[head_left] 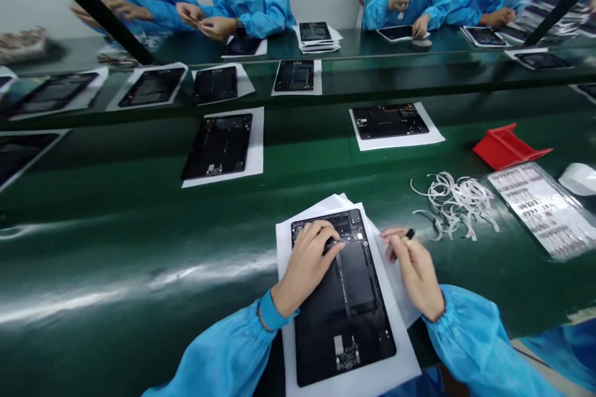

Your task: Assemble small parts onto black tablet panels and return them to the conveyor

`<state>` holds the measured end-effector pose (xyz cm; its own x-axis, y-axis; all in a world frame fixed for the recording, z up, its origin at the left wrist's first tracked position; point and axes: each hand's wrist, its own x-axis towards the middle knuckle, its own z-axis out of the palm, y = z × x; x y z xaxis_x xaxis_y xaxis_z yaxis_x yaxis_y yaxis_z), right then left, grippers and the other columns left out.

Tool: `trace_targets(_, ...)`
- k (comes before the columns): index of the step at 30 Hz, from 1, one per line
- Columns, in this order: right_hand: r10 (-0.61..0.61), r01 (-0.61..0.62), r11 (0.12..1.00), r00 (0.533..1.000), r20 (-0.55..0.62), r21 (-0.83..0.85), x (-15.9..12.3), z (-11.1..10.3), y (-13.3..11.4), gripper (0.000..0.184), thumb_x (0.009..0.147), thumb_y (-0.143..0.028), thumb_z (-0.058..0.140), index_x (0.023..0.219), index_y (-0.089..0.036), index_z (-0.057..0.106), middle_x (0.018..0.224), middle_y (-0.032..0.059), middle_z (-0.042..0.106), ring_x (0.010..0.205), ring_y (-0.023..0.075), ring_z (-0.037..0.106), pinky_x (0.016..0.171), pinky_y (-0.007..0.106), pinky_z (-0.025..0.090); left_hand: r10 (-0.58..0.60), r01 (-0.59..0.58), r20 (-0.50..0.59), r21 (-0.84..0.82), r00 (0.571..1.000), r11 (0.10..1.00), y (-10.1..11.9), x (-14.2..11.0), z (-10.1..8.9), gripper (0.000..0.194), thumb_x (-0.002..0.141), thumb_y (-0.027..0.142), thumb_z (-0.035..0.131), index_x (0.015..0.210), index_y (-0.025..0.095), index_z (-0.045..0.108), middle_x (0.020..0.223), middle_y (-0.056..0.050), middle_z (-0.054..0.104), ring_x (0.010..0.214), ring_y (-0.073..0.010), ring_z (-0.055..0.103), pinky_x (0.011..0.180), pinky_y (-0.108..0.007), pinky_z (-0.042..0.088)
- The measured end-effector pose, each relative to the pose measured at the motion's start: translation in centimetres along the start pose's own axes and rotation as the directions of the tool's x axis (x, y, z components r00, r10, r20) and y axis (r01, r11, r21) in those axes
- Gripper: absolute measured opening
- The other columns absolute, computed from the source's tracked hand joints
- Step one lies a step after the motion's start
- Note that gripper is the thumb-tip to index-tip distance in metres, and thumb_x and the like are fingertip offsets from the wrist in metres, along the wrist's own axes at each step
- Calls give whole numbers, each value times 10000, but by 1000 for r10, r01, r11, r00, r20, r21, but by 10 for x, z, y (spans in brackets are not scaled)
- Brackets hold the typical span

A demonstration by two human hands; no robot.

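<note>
My left hand (305, 270) is over the upper part of the open black device (326, 316), its fingers bent and spread loosely, not closed into a fist; the thumb and index tips come near each other at the device's upper right. My right hand (416, 270) is just right of the device, closed on a small dark-tipped tool (410, 234) (only its end shows past my fingers).

The device lies slightly turned on white sheets (405, 356) at the lower centre of the frame, below and to the right of my left hand for most of its length. The sheets stick out past it on all sides, and at the bottom they run to the frame's edge, over the near edge of the green worktop (139, 217).

To the left I have a broad stretch of worktop, shiny with reflections. Above, a strip of it separates my sheets from two more devices, one upper left (221, 146) and one upper right (390, 121), with a raised ledge (339, 84) behind. Room is tighter to the right (mind the clutter): curled white strips (459, 198) lie above and right of my right hand, then a printed sheet (542, 211) and a red tray (507, 147).
</note>
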<state>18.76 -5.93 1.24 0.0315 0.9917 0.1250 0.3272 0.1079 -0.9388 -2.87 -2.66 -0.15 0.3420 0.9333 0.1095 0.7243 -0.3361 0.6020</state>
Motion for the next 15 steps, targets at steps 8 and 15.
trace_targets(8, -54, 113, 952, 977, 207, -284, -15, 28, -6, 231, 986, -221, 363, 867, -210, 561, 905, 53, 574, 850, 189, 584, 782, 317, 473, 70, -69, -39, 34, 997, 997, -2, -10, 0, 312, 855, 318, 669, 1144, 211, 623, 1188, -80, 619, 1124, -265, 565, 1039, -488, 400)
trace_targets(15, -80, 138, 930, 981, 178, -340, -8, 42, -3, 214, 960, -221, 409, 911, -207, 617, 901, 51, 613, 837, 190, 623, 766, 308, 505, -32, 25, -101, -76, 994, 997, -1, -11, 7, 157, 835, 210, 673, 989, 194, 697, 1157, -73, 671, 1112, -251, 588, 1056, -532, 381)
